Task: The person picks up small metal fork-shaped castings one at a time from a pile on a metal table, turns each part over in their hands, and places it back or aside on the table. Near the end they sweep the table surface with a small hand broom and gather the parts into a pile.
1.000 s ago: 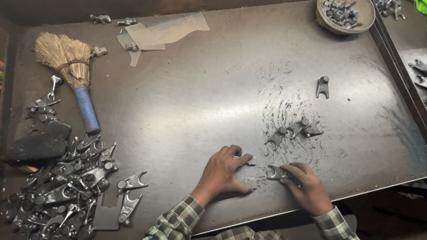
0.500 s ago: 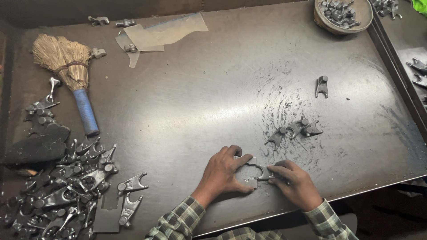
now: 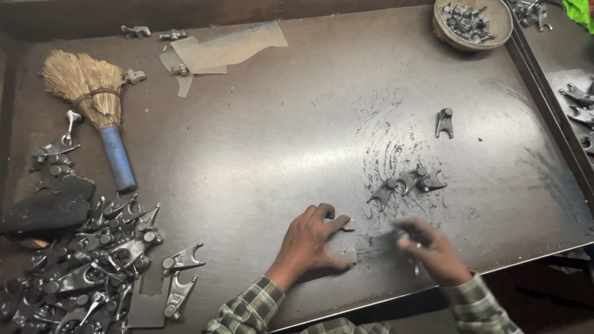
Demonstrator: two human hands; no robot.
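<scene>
Left hand (image 3: 307,242) flat on dark metal table (image 3: 260,148), fingers spread, thumb and forefinger framing small grey metal piece (image 3: 346,240) near front edge; touching it, not closed round it. Right hand (image 3: 430,247) just beside, blurred, fingers curled loosely; impossible to tell whether gripping anything. Checked sleeves at both wrists. Three grey forked metal parts (image 3: 405,182) in a cluster just beyond right hand, amid scratch marks. Single forked part (image 3: 443,122) farther back, standing apart. Big heap of forked parts (image 3: 93,260) at front left, beside dark lump (image 3: 46,210). Straw brush with blue handle (image 3: 102,117) lying at left. Round bowl of small parts (image 3: 471,21) at far right corner. Pale scraps of paper (image 3: 226,49) at back.
</scene>
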